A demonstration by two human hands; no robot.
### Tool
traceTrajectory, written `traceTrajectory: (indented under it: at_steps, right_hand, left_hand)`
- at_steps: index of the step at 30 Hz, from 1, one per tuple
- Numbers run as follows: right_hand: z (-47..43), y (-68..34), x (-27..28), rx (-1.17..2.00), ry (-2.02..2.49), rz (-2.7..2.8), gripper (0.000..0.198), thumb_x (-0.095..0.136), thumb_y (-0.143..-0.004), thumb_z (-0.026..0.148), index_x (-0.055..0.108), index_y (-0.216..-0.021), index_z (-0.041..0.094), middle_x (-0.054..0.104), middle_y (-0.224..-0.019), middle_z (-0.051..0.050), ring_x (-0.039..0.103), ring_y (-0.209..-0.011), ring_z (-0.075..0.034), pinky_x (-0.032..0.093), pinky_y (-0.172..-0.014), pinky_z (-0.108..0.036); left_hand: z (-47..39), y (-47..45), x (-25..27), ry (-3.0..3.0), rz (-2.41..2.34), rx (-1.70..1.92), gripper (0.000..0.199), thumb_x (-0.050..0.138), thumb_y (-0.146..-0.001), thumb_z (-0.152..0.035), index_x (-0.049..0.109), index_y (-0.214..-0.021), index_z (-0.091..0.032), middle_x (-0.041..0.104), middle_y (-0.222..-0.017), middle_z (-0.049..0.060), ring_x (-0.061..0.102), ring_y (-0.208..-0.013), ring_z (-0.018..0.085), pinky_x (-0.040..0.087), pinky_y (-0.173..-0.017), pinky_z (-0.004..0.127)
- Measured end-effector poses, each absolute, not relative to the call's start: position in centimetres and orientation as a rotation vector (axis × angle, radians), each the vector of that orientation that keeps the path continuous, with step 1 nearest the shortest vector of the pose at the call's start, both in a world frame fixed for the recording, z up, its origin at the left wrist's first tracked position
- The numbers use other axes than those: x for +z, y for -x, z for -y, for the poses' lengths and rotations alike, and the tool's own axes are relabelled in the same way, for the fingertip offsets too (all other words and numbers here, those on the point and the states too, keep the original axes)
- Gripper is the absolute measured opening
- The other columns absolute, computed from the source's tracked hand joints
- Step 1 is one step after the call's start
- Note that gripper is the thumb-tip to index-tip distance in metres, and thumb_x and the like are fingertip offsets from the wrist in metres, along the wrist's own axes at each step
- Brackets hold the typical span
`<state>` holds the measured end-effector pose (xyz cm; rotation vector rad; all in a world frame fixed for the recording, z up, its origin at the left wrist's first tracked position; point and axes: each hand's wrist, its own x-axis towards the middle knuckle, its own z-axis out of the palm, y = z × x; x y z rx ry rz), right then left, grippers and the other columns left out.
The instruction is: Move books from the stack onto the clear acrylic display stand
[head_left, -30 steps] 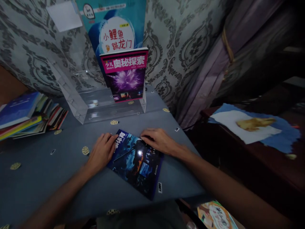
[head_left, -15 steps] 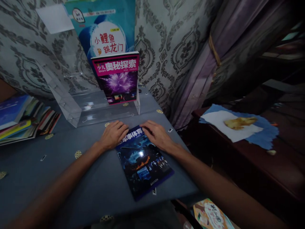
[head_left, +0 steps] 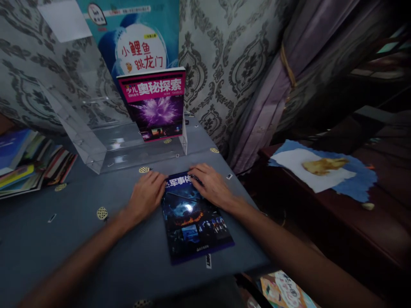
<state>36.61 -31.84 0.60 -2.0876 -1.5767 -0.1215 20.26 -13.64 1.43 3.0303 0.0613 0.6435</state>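
A dark blue book [head_left: 189,214] with a night-scene cover lies flat on the table near its right edge. My left hand [head_left: 146,192] is at the book's upper left corner, fingers together and curled at the edge. Over the upper right corner, my right hand [head_left: 210,184] covers part of the white title, its fingers bent around the edge; the fingertips are partly hidden. Behind the hands, a clear acrylic stand [head_left: 93,160] holds a magenta book [head_left: 156,109] at the front and a taller teal book [head_left: 138,38] behind it.
A pile of books [head_left: 19,160] sits at the left on the blue-grey tablecloth [head_left: 80,239]. To the right, a dark red bench [head_left: 362,226] bears a blue cloth [head_left: 362,184] with white paper. A purple curtain [head_left: 266,90] hangs at the wall. Another book [head_left: 285,288] lies low beneath the table edge.
The dark blue book has turned slightly, so it lies straighter, its lower end shifted left. My left hand has moved slightly left and down the book's side. My right hand stays at its corner.
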Motion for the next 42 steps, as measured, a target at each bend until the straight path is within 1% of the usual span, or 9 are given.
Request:
traceTrajectory:
  at_steps: [5,10,12,15,23,26,31,36,42]
  right_hand:
    - [31.2,-34.9,1.1,-0.198,2.129,1.653,0.021,0.05,-0.098,0.016,0.07,-0.103,0.016,0.069,-0.116,-0.014,0.06,-0.106,-0.028,0.047,-0.092,-0.045]
    - [29.7,-32.4,1.1,-0.045,1.842,1.829,0.037,0.044,-0.098,0.012,0.057,-0.132,0.017,0.065,-0.133,-0.013,0.055,-0.127,-0.024,0.047,-0.106,-0.045]
    - [29.1,-31.9,1.1,0.026,1.773,1.866,0.046,0.042,-0.097,0.01,0.048,-0.142,0.018,0.06,-0.14,-0.012,0.05,-0.135,-0.021,0.042,-0.113,-0.046]
    - [28.2,-31.8,0.8,0.116,1.75,1.911,0.056,0.041,-0.093,0.005,0.042,-0.147,0.017,0.055,-0.146,-0.012,0.045,-0.14,-0.02,0.034,-0.12,-0.047]
    - [27.2,-31.8,0.6,0.169,1.821,1.921,0.054,0.045,-0.09,0.003,0.047,-0.144,0.006,0.057,-0.144,-0.018,0.047,-0.14,-0.022,0.032,-0.122,-0.045]
    - [27.2,-31.9,0.6,0.148,1.817,1.932,0.052,0.045,-0.092,0.005,0.048,-0.143,0.008,0.058,-0.143,-0.016,0.047,-0.139,-0.021,0.032,-0.122,-0.044]
    - [28.2,-32.8,-0.2,0.097,1.847,1.87,0.046,0.045,-0.098,0.014,0.048,-0.144,0.013,0.057,-0.145,-0.015,0.047,-0.14,-0.023,0.037,-0.12,-0.048]
    - [30.6,-34.6,-0.3,0.089,1.904,1.747,0.046,0.047,-0.099,0.019,0.048,-0.145,0.019,0.058,-0.144,-0.012,0.048,-0.14,-0.024,0.041,-0.116,-0.05]
    - [32.2,-36.4,0.2,-0.011,1.992,1.601,0.034,0.046,-0.098,0.017,0.062,-0.128,0.018,0.07,-0.127,-0.012,0.062,-0.124,-0.025,0.043,-0.113,-0.05]
  left_hand:
    - [14.5,-17.2,0.1,-3.045,0.046,0.695,0.03,0.04,-0.102,-0.02,0.059,-0.125,-0.015,0.065,-0.127,0.013,0.061,-0.117,0.026,0.053,-0.098,0.045]
    - [14.7,-16.6,-0.2,-3.097,0.083,0.759,0.033,0.037,-0.103,-0.021,0.059,-0.126,-0.012,0.068,-0.122,0.015,0.064,-0.111,0.026,0.055,-0.095,0.042]
    - [14.7,-16.6,0.1,-3.118,0.097,0.736,0.033,0.037,-0.102,-0.02,0.058,-0.125,-0.012,0.069,-0.119,0.015,0.066,-0.105,0.026,0.056,-0.091,0.041]
    - [14.8,-16.6,0.4,-3.142,0.096,0.691,0.031,0.038,-0.102,-0.019,0.06,-0.122,-0.013,0.07,-0.111,0.013,0.067,-0.1,0.025,0.057,-0.087,0.041]
    - [14.8,-16.6,0.6,-3.177,0.109,0.717,0.029,0.04,-0.1,-0.017,0.062,-0.118,-0.013,0.071,-0.108,0.013,0.067,-0.098,0.025,0.056,-0.086,0.039]
    - [14.7,-16.7,0.5,-3.167,0.115,0.73,0.029,0.039,-0.1,-0.017,0.065,-0.114,-0.013,0.072,-0.109,0.014,0.067,-0.098,0.024,0.056,-0.086,0.038]
    - [14.5,-16.6,0.2,-3.146,0.111,0.761,0.032,0.04,-0.102,-0.021,0.065,-0.12,-0.012,0.072,-0.117,0.014,0.067,-0.106,0.026,0.055,-0.092,0.041]
    - [14.5,-16.6,0.0,-3.158,0.096,0.755,0.035,0.037,-0.103,-0.023,0.066,-0.12,-0.012,0.072,-0.12,0.013,0.068,-0.109,0.026,0.056,-0.091,0.042]
    - [14.4,-16.5,-0.1,-3.149,0.091,0.733,0.036,0.038,-0.103,-0.024,0.066,-0.122,-0.014,0.071,-0.124,0.014,0.068,-0.11,0.026,0.057,-0.092,0.043]
